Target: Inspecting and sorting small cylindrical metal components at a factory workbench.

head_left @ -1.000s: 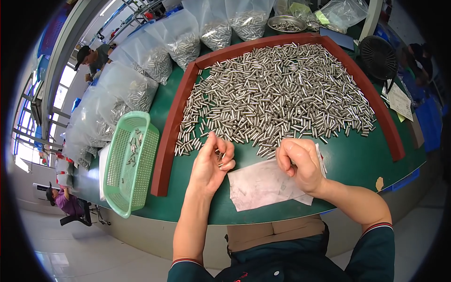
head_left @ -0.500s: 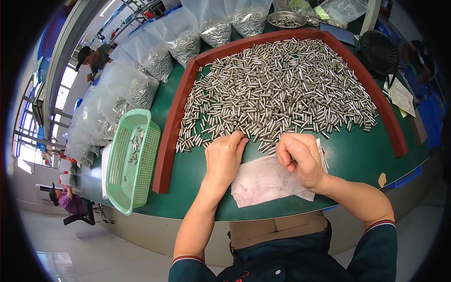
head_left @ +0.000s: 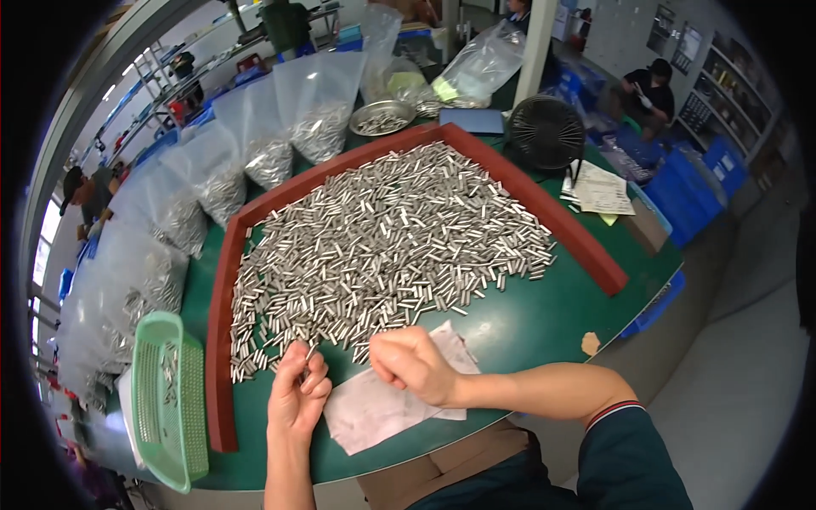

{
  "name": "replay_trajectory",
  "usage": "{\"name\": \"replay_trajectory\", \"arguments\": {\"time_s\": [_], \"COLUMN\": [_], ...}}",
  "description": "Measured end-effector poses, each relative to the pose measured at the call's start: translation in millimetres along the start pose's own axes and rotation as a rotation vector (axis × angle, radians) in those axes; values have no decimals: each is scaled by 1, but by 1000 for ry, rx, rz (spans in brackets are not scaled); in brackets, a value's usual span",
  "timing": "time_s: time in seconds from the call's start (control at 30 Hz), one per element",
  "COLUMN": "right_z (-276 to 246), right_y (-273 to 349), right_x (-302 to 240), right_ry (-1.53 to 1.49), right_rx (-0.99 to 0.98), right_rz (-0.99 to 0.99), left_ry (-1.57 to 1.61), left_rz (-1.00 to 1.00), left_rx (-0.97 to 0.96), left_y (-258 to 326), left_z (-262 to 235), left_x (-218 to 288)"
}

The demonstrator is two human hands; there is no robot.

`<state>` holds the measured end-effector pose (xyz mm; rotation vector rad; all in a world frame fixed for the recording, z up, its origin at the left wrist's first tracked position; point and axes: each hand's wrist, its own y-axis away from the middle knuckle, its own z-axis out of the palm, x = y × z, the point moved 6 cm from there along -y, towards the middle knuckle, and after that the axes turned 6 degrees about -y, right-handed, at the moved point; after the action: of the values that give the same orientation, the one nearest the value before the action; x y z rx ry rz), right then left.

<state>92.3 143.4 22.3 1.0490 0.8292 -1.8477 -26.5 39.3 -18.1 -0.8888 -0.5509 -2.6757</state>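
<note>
A wide spread of short silvery metal pins (head_left: 382,229) lies on the green table inside a dark red wooden frame (head_left: 223,340). At the near left edge of the pins, my left hand (head_left: 297,395) is turned palm up with its fingers curled. What looks like a single metal pin (head_left: 312,349) shows between its fingertips. My right hand (head_left: 414,367) is closed in a loose fist just to the right, over a stained white cloth (head_left: 374,421). Its curled fingers hide whatever it may hold.
A green plastic basket (head_left: 191,408) with some pins stands left of the frame. Clear bags of pins (head_left: 319,127) line the far and left sides. Behind the frame are a metal bowl (head_left: 382,117) and a black fan (head_left: 546,132). Papers (head_left: 599,189) lie at right; other people sit farther off.
The view has swung to the right, so the table sits farther left in it. My left hand has turned from back up to palm up; my right hand stays closed.
</note>
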Motion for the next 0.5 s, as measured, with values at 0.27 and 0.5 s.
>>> {"name": "replay_trajectory", "arguments": {"time_s": [0.27, 0.5], "right_z": [-2, -4], "right_y": [-5, -5], "right_x": [3, -5], "right_ry": [-8, 88], "right_rx": [-8, 45], "right_rz": [-5, 63], "left_ry": [-283, -447], "left_rz": [53, 74], "left_rx": [130, 84], "left_y": [-3, -5], "left_z": [2, 6], "left_x": [3, 3]}}
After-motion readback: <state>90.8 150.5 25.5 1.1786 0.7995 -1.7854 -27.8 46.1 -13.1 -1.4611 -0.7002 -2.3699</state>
